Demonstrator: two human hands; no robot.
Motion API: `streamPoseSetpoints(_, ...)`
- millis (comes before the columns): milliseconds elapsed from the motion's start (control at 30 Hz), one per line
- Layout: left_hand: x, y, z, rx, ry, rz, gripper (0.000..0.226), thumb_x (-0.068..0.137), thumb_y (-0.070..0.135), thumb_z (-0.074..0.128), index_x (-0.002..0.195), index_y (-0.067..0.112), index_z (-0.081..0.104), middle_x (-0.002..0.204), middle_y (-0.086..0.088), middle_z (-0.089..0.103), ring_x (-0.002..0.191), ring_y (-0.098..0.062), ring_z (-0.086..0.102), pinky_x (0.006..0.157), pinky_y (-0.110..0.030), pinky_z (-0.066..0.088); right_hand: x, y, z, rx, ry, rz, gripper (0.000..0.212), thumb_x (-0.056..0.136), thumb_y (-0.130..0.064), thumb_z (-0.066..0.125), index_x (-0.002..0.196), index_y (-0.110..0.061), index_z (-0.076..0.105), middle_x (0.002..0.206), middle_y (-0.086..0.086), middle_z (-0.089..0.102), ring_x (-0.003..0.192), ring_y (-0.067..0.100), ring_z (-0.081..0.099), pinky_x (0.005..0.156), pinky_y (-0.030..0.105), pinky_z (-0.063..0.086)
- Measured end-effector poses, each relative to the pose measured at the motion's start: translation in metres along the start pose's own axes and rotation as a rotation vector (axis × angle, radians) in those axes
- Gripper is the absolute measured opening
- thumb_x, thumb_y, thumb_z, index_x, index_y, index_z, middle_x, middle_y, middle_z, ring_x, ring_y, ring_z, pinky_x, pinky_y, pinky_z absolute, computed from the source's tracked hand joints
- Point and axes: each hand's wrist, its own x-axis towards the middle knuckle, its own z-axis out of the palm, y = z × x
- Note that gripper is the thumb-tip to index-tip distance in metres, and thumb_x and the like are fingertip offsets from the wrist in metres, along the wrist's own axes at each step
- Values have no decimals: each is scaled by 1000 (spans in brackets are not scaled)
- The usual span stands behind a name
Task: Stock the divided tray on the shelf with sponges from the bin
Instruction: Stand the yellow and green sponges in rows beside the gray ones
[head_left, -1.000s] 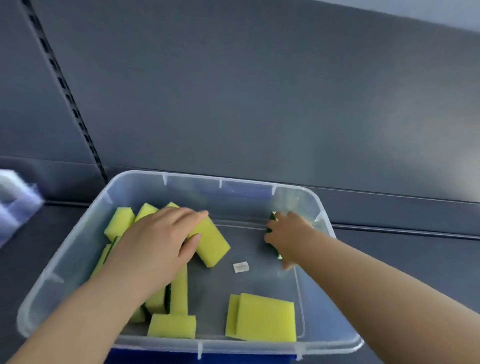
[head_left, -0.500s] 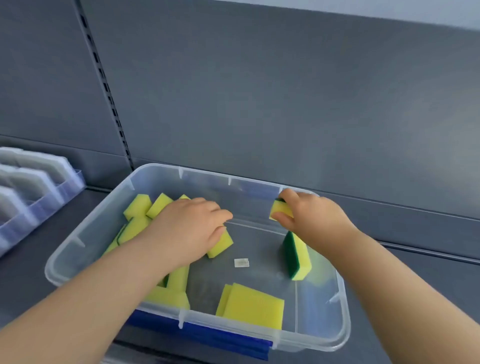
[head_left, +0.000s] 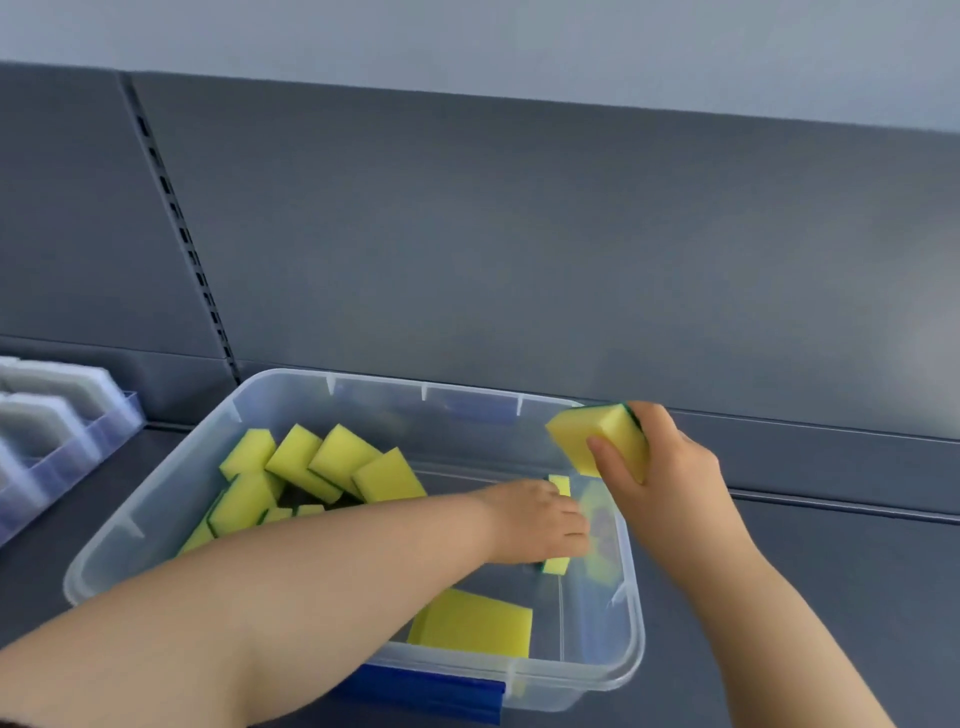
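The right hand (head_left: 670, 483) pinches a lifted sponge (head_left: 597, 434) between thumb and curled fingers, yellow foam facing the camera and a thin green layer against the fingers. It holds it in the air above the far right corner of the clear bin (head_left: 156, 499). Just below and to the left of that hand, the left hand (head_left: 535, 519) reaches across inside the bin, its fingers curled over an upright sponge (head_left: 557, 565) that stands on edge close to the bin's right wall; yellow ends of it show beyond and in front of the knuckles. Well to the left of the left hand, past the forearm, a pile of sponges (head_left: 332, 462) leans together in the bin's far left part. Nearer the person than the left hand, a flat sponge (head_left: 472, 623) lies on the bin floor. A blue lid (head_left: 431, 691) shows under the bin's near edge. The bin sits on a grey shelf (head_left: 831, 571). Far to the left of both hands, the divided tray (head_left: 78, 436) stands on the same shelf, apart from the bin; its contents cannot be made out
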Motion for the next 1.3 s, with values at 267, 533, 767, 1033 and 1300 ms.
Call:
streamPoseSetpoints(267,-43,-21,3,-49,-42,-42,54,91,11,45,137,32,29,119,-3,50,91,-23,52,63,-32,34,0,-4,6,-13,-24,35,35,87,-43,52,113,-21,45,75,-15,44,73,16,45,56,30,33)
streamPoseSetpoints(533,-107,-33,29,-303,-87,-289,34,94,28,44,128,31,40,129,-9,43,95,-29,53,69,-34,39,11,-27,28,-10,-105,-12,30,89,-39,51,112,-21,46,84,-4,50,77,21,49,61,32,39)
streamPoseSetpoints(767,-137,-41,29,-443,-92,-493,51,97,32,39,143,35,18,140,-6,32,114,-32,47,78,-39,41,16,-33,45,-87,-234,23,39,88,-30,54,124,-20,43,101,4,56,77,19,44,64,29,38)
streamPoseSetpoints(1033,-143,-47,7,-217,-153,-565,30,85,1,38,112,11,47,129,-7,38,104,-30,44,75,-37,44,8,-32,43,-117,-312,51,43,86,-38,57,123,-22,42,97,-3,51,79,17,45,65,28,37)
streamPoseSetpoints(1300,-132,-38,-11,-578,108,-680,31,77,7,49,107,14,43,105,-2,40,90,-21,46,65,-33,38,-9,-23,33,-117,-261,46,42,85,-44,55,121,-30,39,93,-10,48,76,17,45,61,30,40)
